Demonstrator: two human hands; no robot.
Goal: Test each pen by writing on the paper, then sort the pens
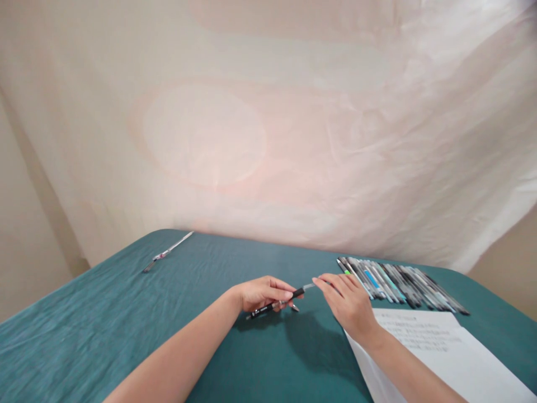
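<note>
My left hand (266, 294) is closed around a pen (264, 309) with a black and clear barrel, held at a slant just above the table. A small pointed tip piece (295, 308) shows just below its fingers; whether the fingers hold it or it lies on the cloth, I cannot tell. From the pen's black grip end a thin pale refill (309, 286) sticks out toward the right. My right hand (348, 302) pinches the far end of this refill, palm down, its fingertips partly hiding it.
A row of several pens (398, 282) lies side by side at the back right. Handwritten white paper (444, 352) lies in front of them, partly under my right forearm. Thin pale refills (172, 249) lie at the back left on the green tablecloth (104, 336). A pale sheet (293, 140) hangs behind.
</note>
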